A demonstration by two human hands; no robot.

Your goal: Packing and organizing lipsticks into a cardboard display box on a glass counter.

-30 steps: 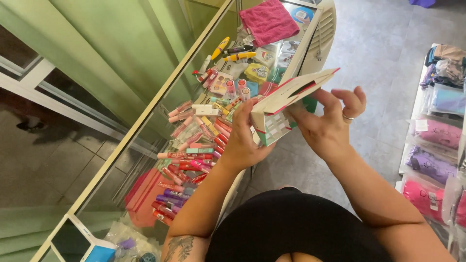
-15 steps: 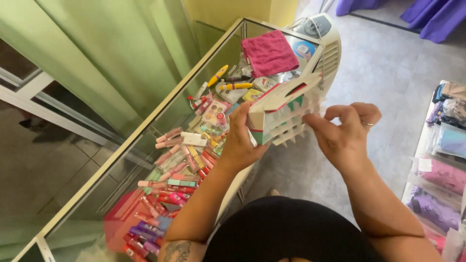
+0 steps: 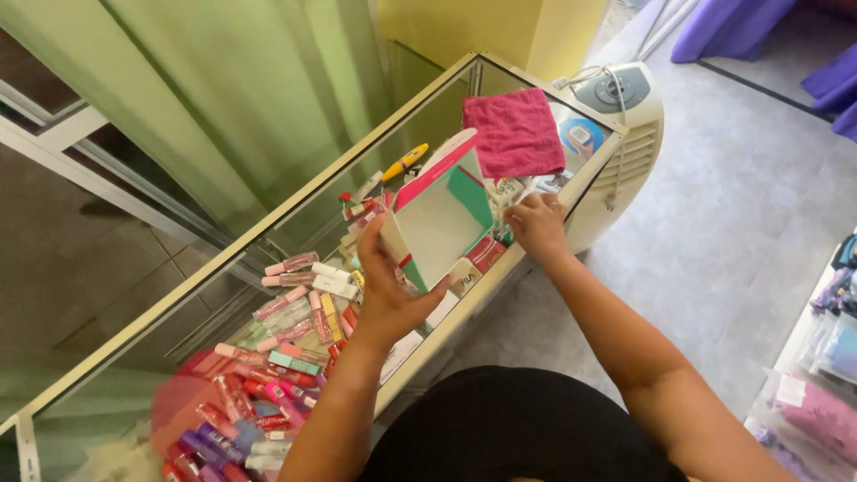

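I see the left hand [image 3: 390, 299] gripping an opened cardboard box [image 3: 437, 219] tilted above the glass counter [image 3: 295, 201], while the right hand [image 3: 536, 225] pinches at small packets just beside the box, below a pink cloth [image 3: 515, 132], lip glosses [image 3: 295, 312] scattered near.

Small cosmetics shop: glass display counter [image 3: 268, 223], rows of lip glosses [image 3: 286, 312].

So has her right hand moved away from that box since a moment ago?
Yes. The right hand has left the white box and reached out over the glass counter, toward the pink cloth. The left hand holds the box alone.
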